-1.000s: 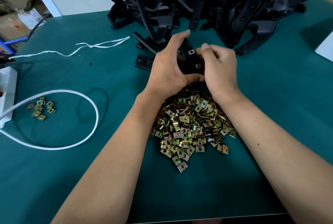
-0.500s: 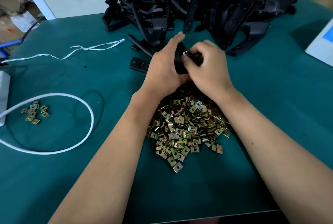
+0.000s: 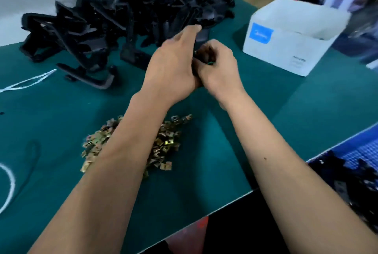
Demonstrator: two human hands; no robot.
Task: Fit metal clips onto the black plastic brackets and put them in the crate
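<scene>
Crate (image 3: 366, 151) holds brackets (image 3: 360, 188); white box (image 3: 286, 49) open

Matt black plastic brackets (image 3: 126, 26); shiny brass-toned metal clips (image 3: 163, 143); smooth matt green worktop (image 3: 61, 114); white cardboard box (image 3: 290, 34).

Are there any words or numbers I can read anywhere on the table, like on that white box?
Nothing reads clearly.
White cardboard box, blue square label: a pale logo or word, too blurred to read.
Same box, lower right of its front wall: small dark print, too small and blurred to read.
Black plastic brackets, brass-coloured metal clips and green table mat: no writing visible.
</scene>
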